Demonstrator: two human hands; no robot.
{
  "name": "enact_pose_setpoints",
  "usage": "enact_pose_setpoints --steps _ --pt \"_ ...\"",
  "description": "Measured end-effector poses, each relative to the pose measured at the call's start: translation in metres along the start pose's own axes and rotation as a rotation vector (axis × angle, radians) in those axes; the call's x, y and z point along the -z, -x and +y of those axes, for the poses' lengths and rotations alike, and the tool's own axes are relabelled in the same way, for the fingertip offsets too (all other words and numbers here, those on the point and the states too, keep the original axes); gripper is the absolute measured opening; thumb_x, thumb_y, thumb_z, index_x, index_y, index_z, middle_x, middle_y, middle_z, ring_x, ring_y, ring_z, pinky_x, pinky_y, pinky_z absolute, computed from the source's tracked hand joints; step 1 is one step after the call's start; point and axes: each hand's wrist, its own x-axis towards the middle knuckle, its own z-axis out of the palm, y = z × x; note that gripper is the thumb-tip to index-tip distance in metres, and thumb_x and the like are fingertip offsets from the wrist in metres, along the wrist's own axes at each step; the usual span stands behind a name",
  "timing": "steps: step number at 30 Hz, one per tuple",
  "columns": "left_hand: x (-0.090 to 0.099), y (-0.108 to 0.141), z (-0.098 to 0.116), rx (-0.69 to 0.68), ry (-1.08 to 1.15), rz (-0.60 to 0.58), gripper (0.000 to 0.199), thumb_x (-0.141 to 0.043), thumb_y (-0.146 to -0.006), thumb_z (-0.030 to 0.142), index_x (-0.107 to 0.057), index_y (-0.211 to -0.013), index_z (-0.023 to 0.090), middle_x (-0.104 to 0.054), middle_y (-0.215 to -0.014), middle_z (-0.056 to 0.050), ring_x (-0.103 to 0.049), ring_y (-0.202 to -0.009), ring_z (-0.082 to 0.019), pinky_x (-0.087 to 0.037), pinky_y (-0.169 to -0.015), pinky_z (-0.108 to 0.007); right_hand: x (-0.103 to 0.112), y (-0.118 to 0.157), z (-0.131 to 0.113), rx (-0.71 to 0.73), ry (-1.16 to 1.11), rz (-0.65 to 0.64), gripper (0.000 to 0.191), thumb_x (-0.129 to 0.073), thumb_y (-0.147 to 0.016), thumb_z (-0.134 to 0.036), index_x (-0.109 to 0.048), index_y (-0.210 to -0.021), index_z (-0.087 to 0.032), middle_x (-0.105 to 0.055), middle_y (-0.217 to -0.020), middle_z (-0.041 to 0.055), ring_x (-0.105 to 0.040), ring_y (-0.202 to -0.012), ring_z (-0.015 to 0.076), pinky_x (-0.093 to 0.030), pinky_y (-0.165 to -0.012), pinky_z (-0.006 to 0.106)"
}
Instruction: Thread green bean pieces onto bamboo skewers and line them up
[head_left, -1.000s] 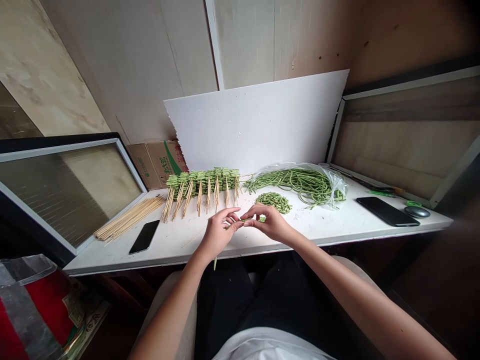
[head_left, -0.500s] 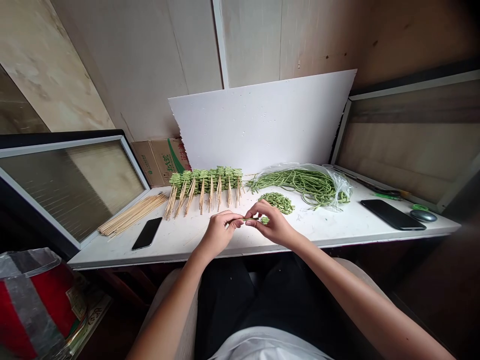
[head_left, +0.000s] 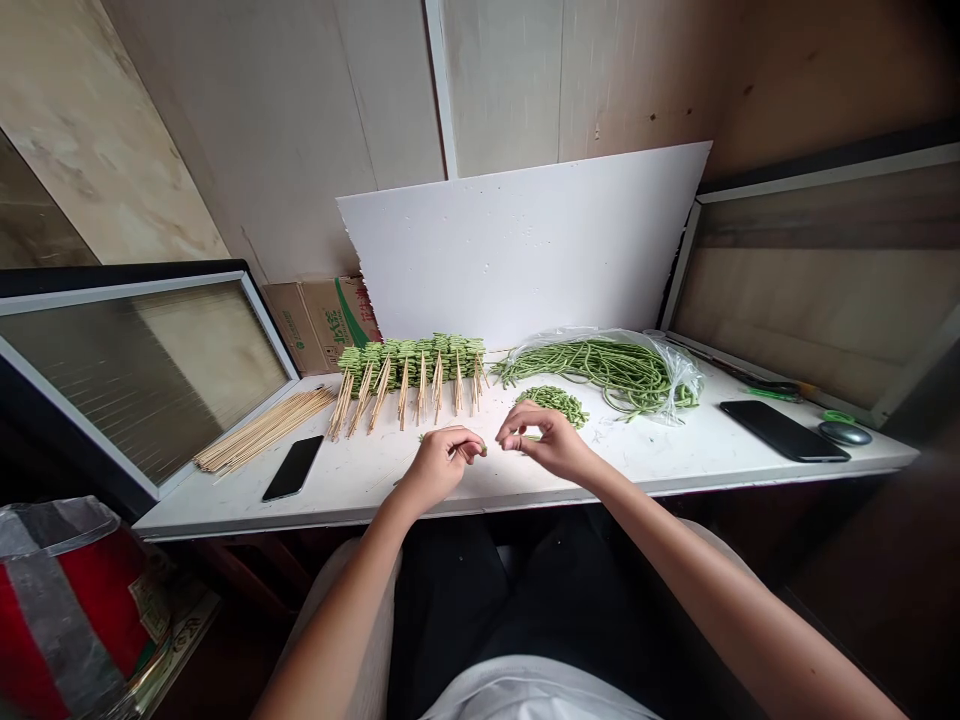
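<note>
My left hand (head_left: 442,462) is closed on a green bean, whose tip shows at the fingertips. Just to its right, my right hand (head_left: 546,440) has thumb and forefinger pinched together; whatever it holds is too small to make out. Behind the right hand lies a pile of short cut bean pieces (head_left: 556,402). Long green beans (head_left: 607,370) lie in a clear plastic bag further back. At the back left, skewered bean pieces (head_left: 412,358) are stacked in rows, their bare sticks (head_left: 381,392) pointing toward me.
Loose bamboo skewers (head_left: 262,430) and a black phone (head_left: 293,468) lie on the left of the white table (head_left: 345,500). On the right are another phone (head_left: 784,430) and a grey mouse (head_left: 845,433). A white board (head_left: 525,250) stands behind.
My hands have moved slightly apart, and the bean that stretched between them now shows only at the left fingertips.
</note>
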Motion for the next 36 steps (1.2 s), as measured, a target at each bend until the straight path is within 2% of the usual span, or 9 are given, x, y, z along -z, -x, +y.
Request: enact_pose_setpoints --steps 4,9,11,16,21,26,31,33,36 --pt "0.003 -0.001 -0.010 0.069 0.036 0.023 0.023 -0.061 -0.099 0.031 -0.079 -0.095 0.017 -0.076 -0.088 -0.008 -0.068 -0.076 -0.018 -0.051 -0.071 -0.029 0.019 0.003 0.038 -0.116 0.216 0.094 0.027 -0.069 -0.097 -0.046 -0.083 -0.095 -0.022 -0.077 -0.091 0.0100 -0.065 -0.093 0.0275 -0.051 -0.080 0.040" --pt "-0.001 0.000 -0.013 0.094 0.041 0.003 0.023 -0.063 -0.098 0.034 -0.080 -0.098 0.018 -0.078 -0.095 -0.009 -0.070 -0.080 -0.019 -0.055 -0.073 -0.030 0.031 0.012 0.077 -0.315 0.447 -0.043 0.020 -0.063 -0.096 -0.024 -0.083 -0.096 -0.020 -0.080 -0.091 0.0100 -0.070 -0.082 0.0264 -0.054 -0.076 0.040" --pt "-0.002 0.000 -0.013 0.104 0.042 0.001 0.023 -0.064 -0.097 0.034 -0.080 -0.099 0.019 -0.079 -0.096 -0.009 -0.071 -0.081 -0.020 -0.055 -0.074 -0.030 0.032 0.015 0.084 -0.353 0.492 -0.053 0.018 -0.066 -0.095 -0.025 -0.083 -0.093 -0.020 -0.080 -0.090 0.0099 -0.071 -0.083 0.0271 -0.055 -0.077 0.040" --pt "-0.003 0.000 -0.016 0.117 0.036 -0.001 0.023 -0.064 -0.097 0.035 -0.080 -0.099 0.019 -0.079 -0.097 -0.009 -0.072 -0.082 -0.020 -0.056 -0.075 -0.031 0.033 0.018 0.091 -0.263 0.568 -0.086 0.018 -0.070 -0.092 -0.035 -0.082 -0.088 -0.022 -0.079 -0.093 0.0090 -0.067 -0.098 0.0302 -0.050 -0.096 0.048" --pt "-0.004 0.000 -0.018 0.109 0.003 -0.009 0.022 -0.065 -0.098 0.035 -0.080 -0.100 0.020 -0.078 -0.102 -0.009 -0.071 -0.094 -0.023 -0.056 -0.081 -0.032 0.032 0.020 0.094 -0.337 0.570 -0.115 0.022 -0.071 -0.090 -0.040 -0.080 -0.083 -0.021 -0.079 -0.094 0.0098 -0.065 -0.102 0.0318 -0.048 -0.097 0.047" --pt "-0.005 0.001 -0.017 0.060 -0.085 -0.015 0.030 -0.055 -0.104 0.033 -0.080 -0.113 0.021 -0.068 -0.105 -0.010 -0.067 -0.092 -0.021 -0.054 -0.082 -0.032 0.033 0.015 0.081 -0.328 0.493 -0.078 0.035 -0.065 -0.095 -0.049 -0.081 -0.089 -0.019 -0.079 -0.096 0.0113 -0.068 -0.096 0.0298 -0.051 -0.093 0.046" --pt "-0.009 0.000 -0.016 0.017 -0.069 0.036 0.028 -0.059 -0.102 0.030 -0.077 -0.123 0.023 -0.063 -0.105 -0.008 -0.064 -0.095 -0.020 -0.054 -0.087 -0.034 0.021 0.005 0.039 -0.313 0.184 -0.120 0.042 -0.064 -0.095 -0.059 -0.081 -0.101 -0.021 -0.079 -0.106 0.0099 -0.073 -0.089 0.0245 -0.056 -0.074 0.035" --pt "-0.012 -0.001 -0.015 0.032 -0.016 0.075 0.035 -0.065 -0.098 0.025 -0.070 -0.132 0.023 -0.065 -0.100 -0.006 -0.064 -0.090 -0.019 -0.055 -0.086 -0.034 0.011 0.004 0.022 -0.253 0.081 -0.151 0.041 -0.067 -0.094 -0.059 -0.080 -0.107 -0.023 -0.079 -0.111 0.0091 -0.073 -0.091 0.0236 -0.056 -0.075 0.034" --pt "-0.016 -0.002 -0.013 0.053 0.073 0.092 0.047 -0.071 -0.094 0.022 -0.061 -0.140 0.022 -0.067 -0.092 -0.003 -0.065 -0.083 -0.016 -0.056 -0.082 -0.032 -0.004 0.003 0.003 -0.123 0.093 -0.049 0.038 -0.072 -0.092 -0.056 -0.079 -0.112 -0.025 -0.079 -0.106 0.0091 -0.070 -0.100 0.0263 -0.055 -0.082 0.038"
